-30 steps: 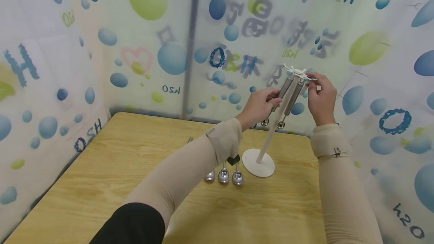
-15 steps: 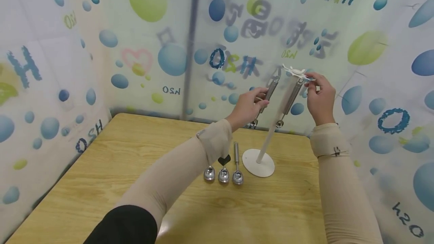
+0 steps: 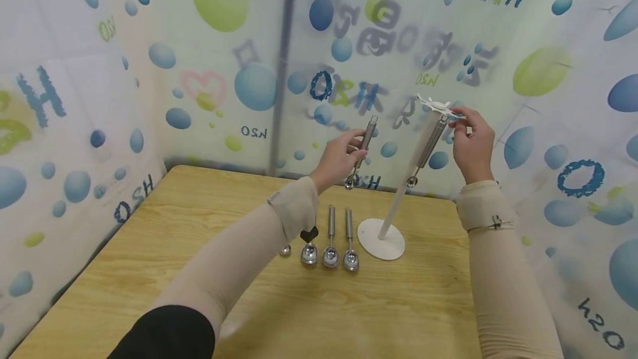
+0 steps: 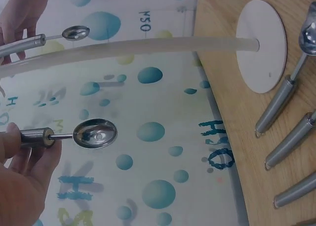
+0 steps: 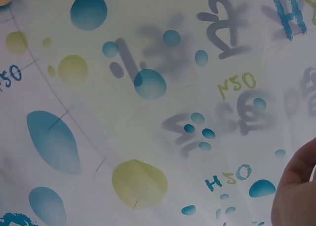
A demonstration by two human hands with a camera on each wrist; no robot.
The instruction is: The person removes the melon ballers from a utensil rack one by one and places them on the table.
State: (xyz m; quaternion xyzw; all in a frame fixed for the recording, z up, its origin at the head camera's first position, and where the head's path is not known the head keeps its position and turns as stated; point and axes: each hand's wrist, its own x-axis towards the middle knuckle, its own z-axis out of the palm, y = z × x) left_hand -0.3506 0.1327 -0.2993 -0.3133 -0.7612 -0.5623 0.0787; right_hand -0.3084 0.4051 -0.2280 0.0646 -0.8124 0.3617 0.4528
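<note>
My left hand holds a metal melon baller by its handle, in the air left of the white stand. The left wrist view shows its oval bowl with a small hole in the middle. My right hand pinches the edge of the stand's hooked top. A second melon baller hangs below that top, bowl downward. In the right wrist view only part of the right hand shows, at the edge.
Several metal scoops lie in a row on the wooden table, left of the stand's round base. The left forearm partly covers the leftmost ones. A patterned curtain encloses the table's back and sides.
The left hand has taken the melon baller off the stand's top and moved left with it. The right hand has stayed at the top. More of the scoops on the table now show.
</note>
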